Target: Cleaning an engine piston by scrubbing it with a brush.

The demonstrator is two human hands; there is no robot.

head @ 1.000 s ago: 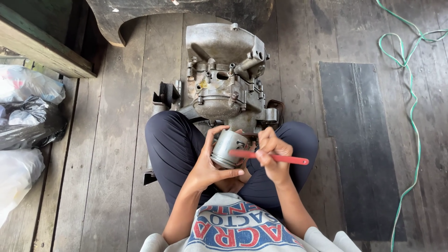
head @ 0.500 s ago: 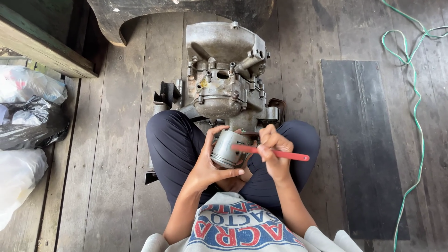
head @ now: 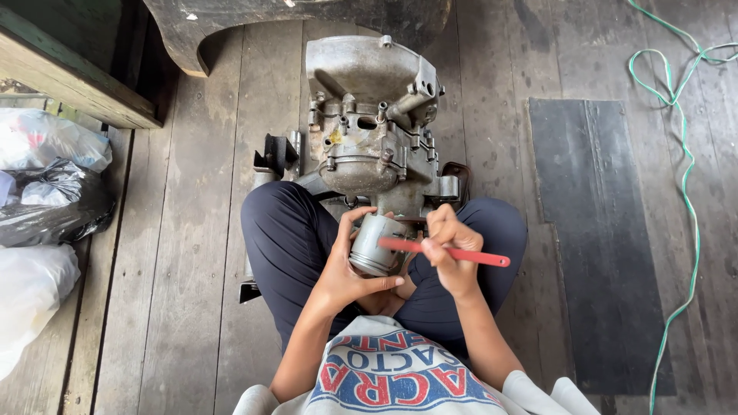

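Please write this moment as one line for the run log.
left hand: holds metal piston | right hand: holds red tool against piston | engine block: on floor, before crossed legs

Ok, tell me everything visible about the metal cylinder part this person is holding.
The metal cylinder part is a dull grey, piston-like piece with a smooth side wall and a lighter band near its lower rim. It sits tilted above the person's lap, just in front of the grey engine casing. The left hand cups it from the side and below, thumb under the rim. The right hand holds a thin red tool whose tip lies across its side. Its inside is not visible.
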